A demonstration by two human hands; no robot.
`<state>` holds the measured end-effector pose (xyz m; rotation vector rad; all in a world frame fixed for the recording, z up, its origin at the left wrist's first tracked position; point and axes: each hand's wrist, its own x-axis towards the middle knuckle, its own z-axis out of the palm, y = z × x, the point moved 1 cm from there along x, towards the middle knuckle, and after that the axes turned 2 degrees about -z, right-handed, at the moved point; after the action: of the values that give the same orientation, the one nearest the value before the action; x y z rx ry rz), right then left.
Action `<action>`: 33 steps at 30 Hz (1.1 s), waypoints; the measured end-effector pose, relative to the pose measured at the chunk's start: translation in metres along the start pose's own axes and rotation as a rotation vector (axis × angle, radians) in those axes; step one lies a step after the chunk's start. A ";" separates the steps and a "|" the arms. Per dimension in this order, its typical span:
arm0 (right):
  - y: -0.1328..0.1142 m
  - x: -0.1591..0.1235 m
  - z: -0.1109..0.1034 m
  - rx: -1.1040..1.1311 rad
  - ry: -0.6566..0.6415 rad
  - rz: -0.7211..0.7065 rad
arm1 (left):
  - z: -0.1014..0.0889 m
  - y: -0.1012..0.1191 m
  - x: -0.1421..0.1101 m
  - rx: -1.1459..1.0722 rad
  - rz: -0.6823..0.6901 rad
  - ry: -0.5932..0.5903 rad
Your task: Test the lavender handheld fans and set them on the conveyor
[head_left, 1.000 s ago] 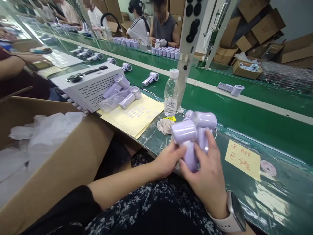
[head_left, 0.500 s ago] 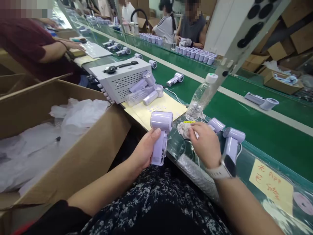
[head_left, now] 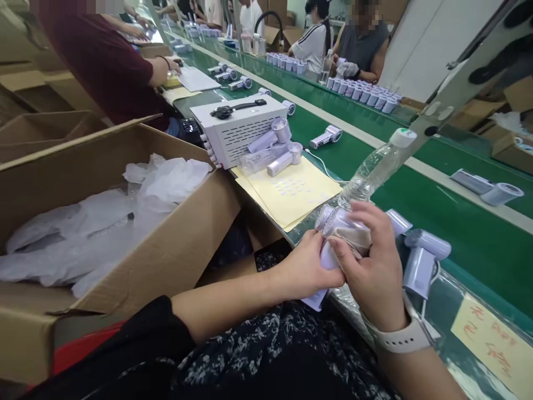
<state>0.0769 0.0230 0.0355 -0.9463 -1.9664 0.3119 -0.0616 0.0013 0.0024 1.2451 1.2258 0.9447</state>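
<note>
My left hand (head_left: 306, 266) is wrapped round the handle of a lilac handheld fan (head_left: 317, 299), held low over the bench edge. With my right hand (head_left: 377, 266), which wears a watch on a pale strap, I press a light-coloured cloth (head_left: 353, 238) against the fan's head. The cloth and fingers hide part of that head. Just behind the hands stands a clear plastic bottle (head_left: 370, 169) with a white and green cap. To the right of my right hand, another lilac fan (head_left: 420, 266) with a white cable stands on the bench.
Left of me is a cardboard box (head_left: 183, 239) holding white plastic bags. Ahead, a white metal case (head_left: 245, 128) and several fans sit near yellow paper (head_left: 287, 205) with small stickers. A green conveyor (head_left: 437, 205) carries more fans. Co-workers sit along the line.
My left hand has brought the fan rightward to my right hand. The cloth has come up off the bench and is now on the fan's head. The view has shifted left.
</note>
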 end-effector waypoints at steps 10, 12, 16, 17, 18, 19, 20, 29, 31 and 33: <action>0.019 -0.011 -0.018 -0.142 -0.227 -0.009 | 0.001 0.008 -0.006 0.064 -0.083 -0.154; 0.024 -0.011 -0.020 -0.118 -0.311 -0.078 | -0.001 0.005 -0.006 -0.008 -0.095 -0.169; 0.036 -0.007 -0.028 -0.067 -0.533 -0.101 | -0.004 -0.004 -0.008 -0.293 -0.171 -0.244; 0.038 -0.004 -0.032 -0.055 -0.582 -0.052 | -0.005 -0.007 -0.009 -0.362 -0.200 -0.253; 0.039 -0.001 -0.036 -0.044 -0.604 0.020 | -0.007 -0.009 -0.010 -0.420 -0.225 -0.250; 0.039 0.003 -0.040 -0.047 -0.576 0.112 | -0.008 -0.011 -0.011 -0.465 -0.239 -0.233; 0.038 0.007 -0.044 -0.073 -0.486 0.214 | -0.010 -0.012 -0.012 -0.498 -0.244 -0.208; -0.006 0.009 -0.007 0.317 -0.160 0.233 | -0.008 -0.010 -0.004 -0.508 -0.143 -0.151; -0.004 0.006 0.004 0.108 -0.105 0.050 | -0.007 -0.009 -0.004 -0.468 -0.107 -0.153; 0.005 0.004 0.010 0.007 -0.079 -0.052 | -0.008 -0.009 -0.005 -0.320 -0.102 -0.122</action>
<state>0.0697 0.0307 0.0301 -0.8883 -2.0567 0.3310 -0.0707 -0.0039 -0.0050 0.9634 0.9886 0.9341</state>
